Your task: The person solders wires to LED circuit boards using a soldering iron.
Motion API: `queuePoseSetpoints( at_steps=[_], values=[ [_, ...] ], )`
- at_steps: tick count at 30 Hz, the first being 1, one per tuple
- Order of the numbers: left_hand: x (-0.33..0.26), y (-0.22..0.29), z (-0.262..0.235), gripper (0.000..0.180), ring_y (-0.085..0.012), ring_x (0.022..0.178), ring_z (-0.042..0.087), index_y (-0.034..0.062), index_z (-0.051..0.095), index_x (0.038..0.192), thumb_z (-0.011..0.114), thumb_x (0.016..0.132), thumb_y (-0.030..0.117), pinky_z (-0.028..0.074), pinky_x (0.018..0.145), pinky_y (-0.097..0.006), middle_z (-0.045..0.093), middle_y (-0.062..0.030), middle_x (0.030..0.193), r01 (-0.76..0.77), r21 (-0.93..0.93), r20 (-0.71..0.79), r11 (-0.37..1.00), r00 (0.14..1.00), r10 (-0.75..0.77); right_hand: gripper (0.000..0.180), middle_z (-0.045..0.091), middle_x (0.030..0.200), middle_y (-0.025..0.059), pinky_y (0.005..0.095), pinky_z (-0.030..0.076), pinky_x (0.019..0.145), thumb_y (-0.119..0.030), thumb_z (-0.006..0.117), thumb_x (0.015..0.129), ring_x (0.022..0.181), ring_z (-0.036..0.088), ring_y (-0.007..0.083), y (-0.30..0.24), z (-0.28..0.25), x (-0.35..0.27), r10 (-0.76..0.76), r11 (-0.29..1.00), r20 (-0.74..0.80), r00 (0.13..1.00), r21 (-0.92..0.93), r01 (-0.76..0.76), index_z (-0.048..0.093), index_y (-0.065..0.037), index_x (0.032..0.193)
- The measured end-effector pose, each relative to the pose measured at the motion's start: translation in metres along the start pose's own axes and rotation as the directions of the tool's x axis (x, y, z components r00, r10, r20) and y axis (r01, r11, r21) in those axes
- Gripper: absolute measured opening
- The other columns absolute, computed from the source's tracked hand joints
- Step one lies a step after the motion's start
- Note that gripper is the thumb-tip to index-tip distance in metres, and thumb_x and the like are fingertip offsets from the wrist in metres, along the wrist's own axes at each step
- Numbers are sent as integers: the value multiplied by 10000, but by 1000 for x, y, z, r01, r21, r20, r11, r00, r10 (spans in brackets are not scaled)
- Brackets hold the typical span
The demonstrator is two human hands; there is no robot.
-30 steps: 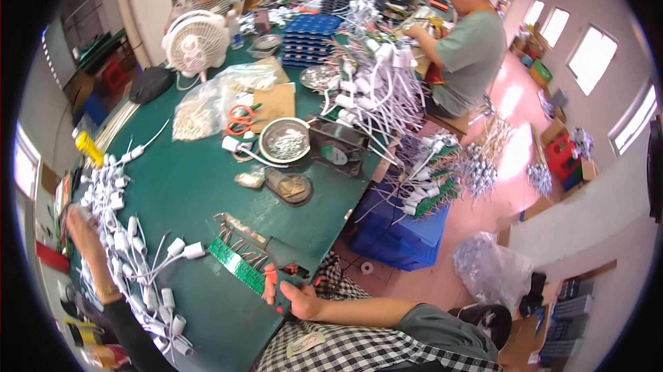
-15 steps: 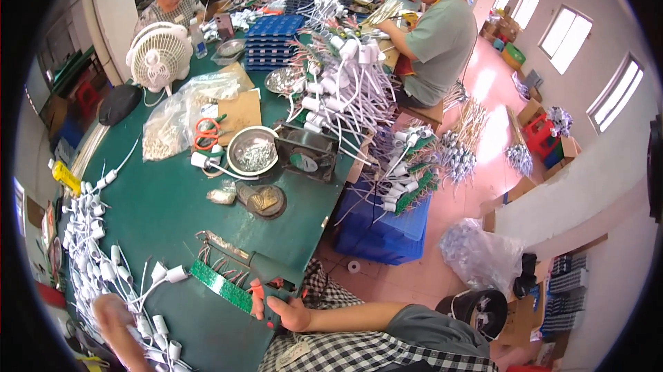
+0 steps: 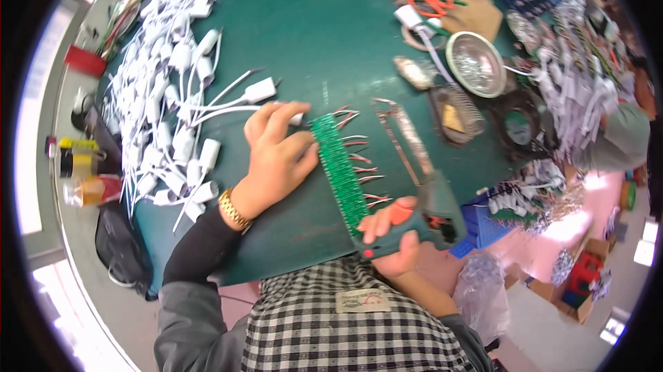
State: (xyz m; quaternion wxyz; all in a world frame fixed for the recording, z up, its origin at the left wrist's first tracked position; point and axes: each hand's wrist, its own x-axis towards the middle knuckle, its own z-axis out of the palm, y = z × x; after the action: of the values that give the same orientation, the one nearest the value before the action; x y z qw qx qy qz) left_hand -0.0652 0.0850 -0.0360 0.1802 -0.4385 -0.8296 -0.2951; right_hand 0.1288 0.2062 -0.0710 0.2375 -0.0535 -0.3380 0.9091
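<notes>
My right hand (image 3: 395,237) grips the dark green handle of a soldering gun (image 3: 438,206) with an orange trigger. Its metal front parts point away from me over the table. Left of the gun lies a green circuit board strip (image 3: 338,172), with short red, black and white wires along its right edge. My left hand (image 3: 273,154) is at the strip's far end, fingers curled around a white lamp socket (image 3: 297,119) that they mostly hide. A white cord runs under that hand. Just beyond it lies another corded white socket (image 3: 260,90).
A heap of white corded sockets (image 3: 173,96) covers the table's left side. A metal bowl of small bits (image 3: 476,64), orange-handled scissors (image 3: 431,0), a coiled-wire stand (image 3: 456,116) and a small fan (image 3: 521,127) stand right. A person (image 3: 615,137) sits far right.
My view has turned down toward the table. My left hand has come from the left edge to the board's far end, by a socket. My right hand still holds the soldering gun.
</notes>
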Motion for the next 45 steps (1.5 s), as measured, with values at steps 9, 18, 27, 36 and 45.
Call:
queuePoseSetpoints(
  at_steps=[9,18,27,36,45],
  values=[
    [-6,-20,-4,58,-419,1258,319,93,635,674,679,647,66,217,1036,-491,493,-89,1294,365,-143,118,920,929,-350,555,525,820,40,400,428,770,-471,578,870,724,560,189,-14,8,3,159,985,-3,987,-65,-159,337,-173,1272],
    [-2,-11,-4,98,-432,1288,272,97,626,658,710,615,71,201,1041,-517,466,-97,1326,371,-152,165,916,923,-346,559,505,807,74,357,510,610,-418,604,868,666,554,206,-48,17,18,356,923,-60,933,-131,-361,352,-104,1256],
    [-2,-16,0,111,-408,1305,275,102,617,633,725,606,96,183,992,-649,496,-37,1286,406,-178,232,896,903,-363,330,616,804,60,294,497,634,-250,730,741,681,603,154,-74,0,9,360,621,-114,926,-711,-329,605,-14,936],
    [-5,-18,2,122,-416,1293,291,99,611,630,728,598,92,190,977,-659,517,-39,1253,383,-196,176,903,919,-352,411,542,867,89,301,462,646,-259,685,808,747,539,176,-76,-55,-21,492,141,-74,867,-976,-163,483,-24,1077],
    [-5,-17,4,124,-412,1287,300,98,612,626,732,596,106,184,982,-664,520,-42,1249,390,-194,171,900,917,-360,432,554,835,121,284,458,578,-280,708,797,693,560,183,-75,-40,-10,459,306,-85,884,-920,-247,477,-19,1052]
  ],
)
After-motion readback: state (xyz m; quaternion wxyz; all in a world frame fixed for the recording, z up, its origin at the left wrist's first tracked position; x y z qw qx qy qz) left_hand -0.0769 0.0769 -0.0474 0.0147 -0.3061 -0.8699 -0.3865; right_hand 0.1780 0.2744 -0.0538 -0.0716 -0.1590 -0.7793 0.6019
